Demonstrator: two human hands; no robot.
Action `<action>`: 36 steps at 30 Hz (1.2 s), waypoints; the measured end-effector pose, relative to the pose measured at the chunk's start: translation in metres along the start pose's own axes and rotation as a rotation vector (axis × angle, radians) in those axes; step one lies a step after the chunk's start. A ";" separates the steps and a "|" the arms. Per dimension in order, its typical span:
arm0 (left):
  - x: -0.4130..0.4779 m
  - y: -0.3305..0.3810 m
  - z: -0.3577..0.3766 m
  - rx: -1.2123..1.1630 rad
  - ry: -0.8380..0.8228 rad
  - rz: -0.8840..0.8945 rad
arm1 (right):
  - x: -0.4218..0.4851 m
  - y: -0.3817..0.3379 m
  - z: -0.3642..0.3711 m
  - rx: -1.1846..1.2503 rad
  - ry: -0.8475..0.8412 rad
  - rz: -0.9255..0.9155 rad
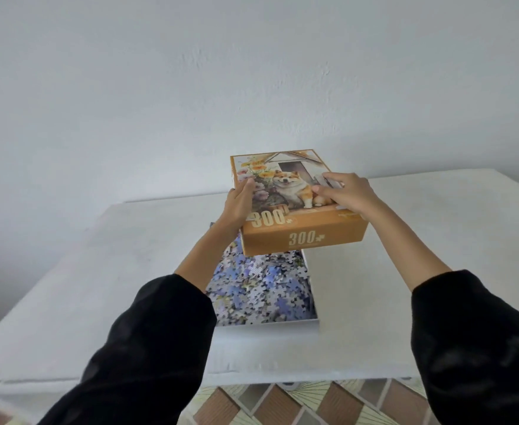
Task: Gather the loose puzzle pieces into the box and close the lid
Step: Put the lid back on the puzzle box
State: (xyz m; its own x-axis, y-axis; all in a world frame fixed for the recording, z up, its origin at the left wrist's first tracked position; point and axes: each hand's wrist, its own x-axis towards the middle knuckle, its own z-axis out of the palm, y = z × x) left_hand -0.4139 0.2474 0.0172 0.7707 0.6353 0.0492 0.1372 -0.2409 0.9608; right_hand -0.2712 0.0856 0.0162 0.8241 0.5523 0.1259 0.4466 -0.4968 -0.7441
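An orange lid (pixel 304 237) with a dog picture and "300" printed on it hangs tilted above the far end of the white box (pixel 311 302). My left hand (pixel 238 204) grips the lid's left edge. Spread over the lid's top right, my right hand (pixel 342 193) holds that side. The box lies open on the table, full of bluish puzzle pieces (pixel 261 289). Its far part is hidden under the lid and its left side under my left forearm.
The box rests on a table under a white cloth (pixel 405 240), which reaches a pale wall (pixel 252 72) at the back. Below the table's near edge shows a patterned tiled floor (pixel 282 403). Black sleeves cover both forearms.
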 end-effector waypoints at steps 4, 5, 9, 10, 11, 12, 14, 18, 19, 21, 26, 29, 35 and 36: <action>-0.020 -0.016 -0.041 -0.060 -0.052 -0.052 | -0.026 -0.023 0.028 -0.065 -0.029 -0.022; -0.024 -0.020 -0.049 -0.050 -0.066 -0.073 | -0.032 -0.027 0.033 -0.086 -0.041 -0.029; -0.043 -0.038 -0.070 -0.046 -0.143 -0.054 | -0.054 -0.038 0.044 -0.171 -0.130 -0.051; -0.047 -0.042 -0.074 -0.042 -0.151 -0.052 | -0.058 -0.040 0.046 -0.186 -0.158 -0.055; -0.050 -0.046 -0.077 -0.043 -0.153 -0.057 | -0.062 -0.041 0.048 -0.195 -0.183 -0.057; -0.053 -0.048 -0.079 -0.054 -0.151 -0.064 | -0.066 -0.042 0.049 -0.198 -0.204 -0.054; -0.061 -0.052 -0.081 -0.069 -0.140 -0.083 | -0.074 -0.042 0.053 -0.194 -0.228 -0.044; -0.074 -0.060 -0.077 0.026 -0.126 -0.077 | -0.090 -0.034 0.056 -0.213 -0.237 -0.022; -0.077 -0.063 -0.075 0.057 -0.128 -0.075 | -0.094 -0.032 0.057 -0.226 -0.237 -0.016; -0.082 -0.068 -0.074 0.085 -0.133 -0.079 | -0.102 -0.026 0.059 -0.241 -0.229 -0.007; -0.090 -0.072 -0.075 0.049 -0.133 -0.074 | -0.116 -0.016 0.073 -0.224 -0.160 -0.015; -0.089 -0.076 -0.076 0.015 -0.112 -0.071 | -0.119 -0.016 0.084 -0.195 -0.155 0.016; -0.082 -0.094 -0.071 0.103 -0.069 -0.063 | -0.121 -0.012 0.095 -0.124 -0.150 0.028; -0.079 -0.097 -0.070 0.157 -0.055 -0.049 | -0.121 -0.010 0.097 -0.117 -0.155 0.039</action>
State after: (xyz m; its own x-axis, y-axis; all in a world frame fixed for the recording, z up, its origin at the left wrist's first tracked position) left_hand -0.5318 0.2717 -0.0610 0.7932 0.6088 -0.0160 0.2675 -0.3246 0.9072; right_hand -0.4092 0.0890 -0.0552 0.7819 0.6234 -0.0109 0.4607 -0.5894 -0.6636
